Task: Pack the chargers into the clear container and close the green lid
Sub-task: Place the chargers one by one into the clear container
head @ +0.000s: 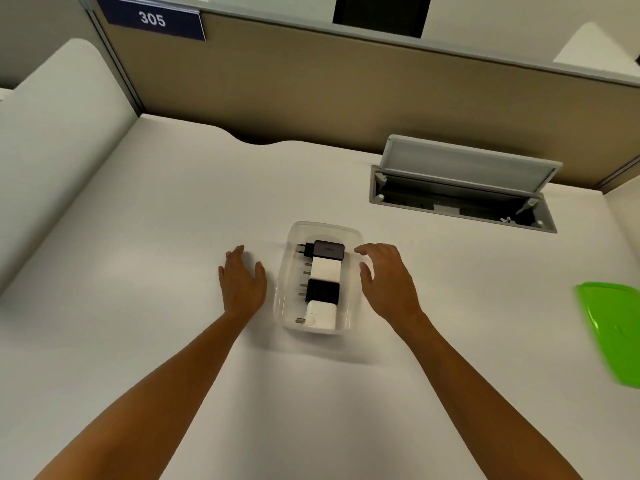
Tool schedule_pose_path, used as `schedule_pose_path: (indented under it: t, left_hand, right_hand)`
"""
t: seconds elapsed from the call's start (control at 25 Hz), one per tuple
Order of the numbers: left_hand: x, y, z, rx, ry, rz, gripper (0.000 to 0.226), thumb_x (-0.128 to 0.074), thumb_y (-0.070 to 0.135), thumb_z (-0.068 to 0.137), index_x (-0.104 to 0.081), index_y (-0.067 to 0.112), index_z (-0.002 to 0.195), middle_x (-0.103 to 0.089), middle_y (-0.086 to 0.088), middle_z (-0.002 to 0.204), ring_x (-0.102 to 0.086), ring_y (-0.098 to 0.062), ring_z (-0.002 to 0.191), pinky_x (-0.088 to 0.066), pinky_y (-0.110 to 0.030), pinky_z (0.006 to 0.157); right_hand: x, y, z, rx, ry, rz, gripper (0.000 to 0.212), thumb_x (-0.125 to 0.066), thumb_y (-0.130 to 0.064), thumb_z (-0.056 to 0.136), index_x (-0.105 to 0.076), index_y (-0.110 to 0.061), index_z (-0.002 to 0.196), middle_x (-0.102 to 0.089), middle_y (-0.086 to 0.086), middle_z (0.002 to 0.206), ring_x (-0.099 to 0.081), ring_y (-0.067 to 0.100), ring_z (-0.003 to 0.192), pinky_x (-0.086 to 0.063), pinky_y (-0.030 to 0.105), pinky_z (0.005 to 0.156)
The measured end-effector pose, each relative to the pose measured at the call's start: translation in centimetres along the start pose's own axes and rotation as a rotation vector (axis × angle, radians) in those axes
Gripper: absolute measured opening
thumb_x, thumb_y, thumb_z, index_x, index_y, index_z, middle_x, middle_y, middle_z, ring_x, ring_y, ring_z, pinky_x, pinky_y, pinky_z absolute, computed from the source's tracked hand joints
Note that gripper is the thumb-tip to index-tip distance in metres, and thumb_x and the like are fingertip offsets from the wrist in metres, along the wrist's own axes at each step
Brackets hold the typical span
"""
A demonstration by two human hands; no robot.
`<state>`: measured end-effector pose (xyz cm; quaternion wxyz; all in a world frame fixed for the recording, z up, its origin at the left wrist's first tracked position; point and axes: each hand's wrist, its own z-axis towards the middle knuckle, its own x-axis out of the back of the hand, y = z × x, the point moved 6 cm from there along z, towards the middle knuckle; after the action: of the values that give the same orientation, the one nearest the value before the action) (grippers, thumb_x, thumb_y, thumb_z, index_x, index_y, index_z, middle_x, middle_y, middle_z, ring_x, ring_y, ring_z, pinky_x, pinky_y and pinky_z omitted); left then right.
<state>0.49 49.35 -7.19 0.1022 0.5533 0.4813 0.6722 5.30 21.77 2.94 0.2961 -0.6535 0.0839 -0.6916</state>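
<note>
From the head view, four chargers are seen lying in a row inside the clear rectangular plastic container at mid-desk: a black plug-in charger farthest away, then a white block charger, a second black charger and a white square charger nearest, all with prongs turned to the left. The container's long axis runs away from the person. The flat bright-green plastic lid is found well apart to the right, at the frame edge, its long axis roughly parallel to the container's. The right hand is held empty, fingers loosely spread, just beside the container's right wall; whether it touches cannot be told. The left hand is laid flat and empty on the desk, near the left wall. The right hand is judged the nearer to the lid, so a rightward reach is called for. The white desk surface is bare and smooth; a grey cable hatch is propped open behind, against a tan partition carrying a "305" sign.
</note>
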Motion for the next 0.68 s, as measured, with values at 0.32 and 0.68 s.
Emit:
schedule_pose_path:
  t: [0.32, 0.68]
  left_hand:
    - [1.7, 9.8, -2.9, -0.324, 0.110, -0.135, 0.044, -0.052, 0.021, 0.098, -0.045, 0.012, 0.140, -0.054, -0.005, 0.142, -0.048, -0.020, 0.133, -0.031, -0.028, 0.109]
    - [-8.2, 18.8, -11.1, -0.501, -0.134, -0.196, 0.042, -0.056, 0.011, 0.096, -0.050, 0.007, 0.137, -0.058, -0.008, 0.136, -0.053, -0.023, 0.125, -0.039, -0.041, 0.112]
  right_hand:
    - [4.9, 6.5, -5.9, -0.131, 0.133, -0.019, 0.025, -0.053, -0.012, 0.093, -0.062, -0.021, 0.114, -0.063, -0.006, 0.115, -0.052, 0.010, 0.116, -0.049, 0.023, 0.076]
    - [9.6, 19.2, -11.7, -0.404, 0.229, 0.063, 0.027, -0.057, -0.010, 0.091, -0.060, -0.015, 0.117, -0.064, -0.001, 0.113, -0.053, 0.019, 0.113, -0.045, 0.027, 0.081]
